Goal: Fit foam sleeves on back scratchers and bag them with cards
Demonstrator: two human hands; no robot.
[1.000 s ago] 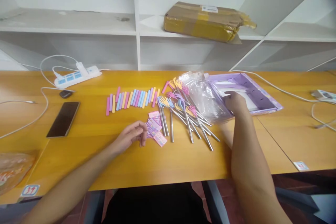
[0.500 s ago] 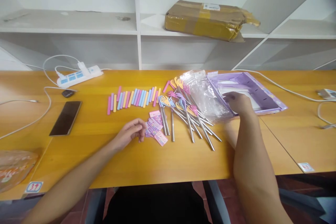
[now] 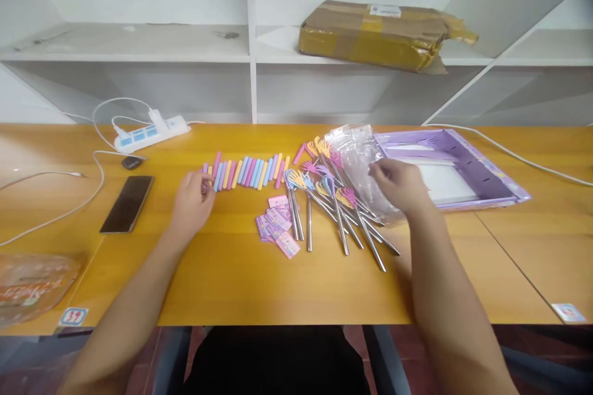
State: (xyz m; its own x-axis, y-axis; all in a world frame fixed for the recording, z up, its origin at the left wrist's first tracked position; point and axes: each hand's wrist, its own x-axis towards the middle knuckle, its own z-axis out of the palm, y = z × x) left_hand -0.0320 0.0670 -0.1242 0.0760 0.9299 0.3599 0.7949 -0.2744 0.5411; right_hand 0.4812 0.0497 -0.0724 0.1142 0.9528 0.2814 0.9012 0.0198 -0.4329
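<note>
My left hand (image 3: 192,200) is at the left end of a row of pastel tubes (image 3: 250,171), its fingers curled over the end ones. Whatever lies between those fingertips is hidden. My right hand (image 3: 398,185) hovers over clear plastic bags (image 3: 359,154) by the near left side of a purple box (image 3: 484,200); its fingers are loosely bent and apart, and I see nothing held. Between the hands lie several back scratchers (image 3: 341,216) with metal rods and pink, yellow, blue and purple claw heads. Small pink and purple cards (image 3: 278,225) form a loose pile beside them.
A dark phone (image 3: 127,203), a black mouse-like object (image 3: 132,162) and a white power strip (image 3: 152,134) with cables are at left. Clear packaging (image 3: 37,287) sits at the near left. A taped carton (image 3: 370,37) overhangs the shelf behind.
My left hand has moved left and away from me, from the cards to the tubes. My right hand has moved left, out of the purple box and over the bags. The view has shifted slightly.
</note>
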